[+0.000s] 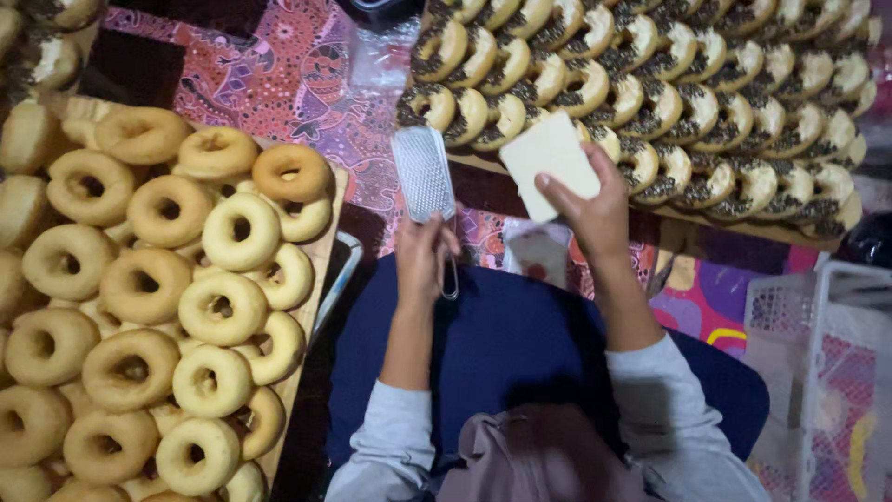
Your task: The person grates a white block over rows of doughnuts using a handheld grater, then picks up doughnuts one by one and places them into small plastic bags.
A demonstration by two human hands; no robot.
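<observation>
Landmark: metal grater (pixel 424 174). Far left of it, plain ring doughnuts (pixel 149 288) heaped on wooden board (pixel 316 270). Left hand (pixel 423 256) just below grater, fingers closed round its wire handle, blade upright. Right of grater, right hand (pixel 590 209) pinching pale block (pixel 550 160), perhaps cheese. Above and right of grater, sprinkle-topped doughnuts (pixel 669 84) in rows. Far right, white basket (pixel 818 344).

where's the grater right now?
Head view, centre-top: the metal grater is held upright by its handle in the left hand, left of the pale block in the right hand, just below the topped doughnuts.
</observation>
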